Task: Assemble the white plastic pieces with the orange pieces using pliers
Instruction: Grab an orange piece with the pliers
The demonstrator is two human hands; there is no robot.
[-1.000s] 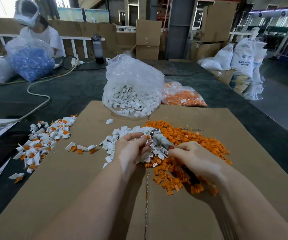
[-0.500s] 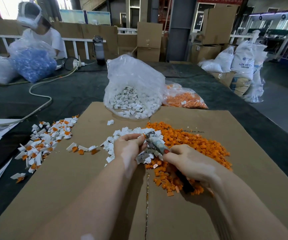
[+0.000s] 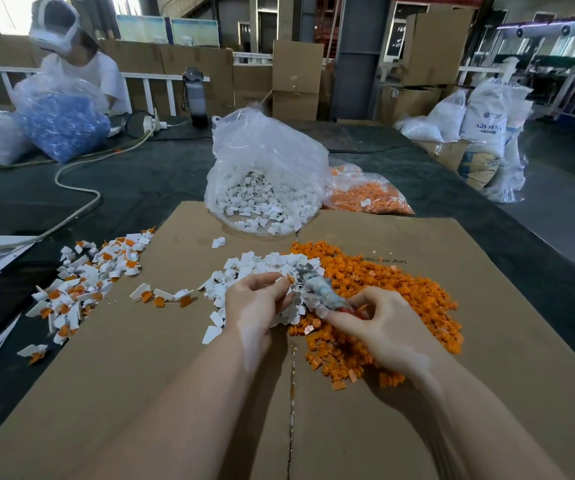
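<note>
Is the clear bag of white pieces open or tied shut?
Open: the clear bag gapes toward the camera, showing loose white pieces inside.

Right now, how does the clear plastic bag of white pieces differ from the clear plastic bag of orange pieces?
The clear plastic bag of white pieces stands tall with its mouth open; the clear plastic bag of orange pieces lies low behind it, farther right. The first rests partly on the brown cardboard sheet; the second on the dark table.

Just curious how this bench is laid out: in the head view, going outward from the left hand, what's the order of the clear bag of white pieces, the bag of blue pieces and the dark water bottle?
1. Clear bag of white pieces, straight ahead of the left hand.
2. Dark water bottle, farther back, slightly left.
3. Bag of blue pieces, far left, beside the seated person.
</note>
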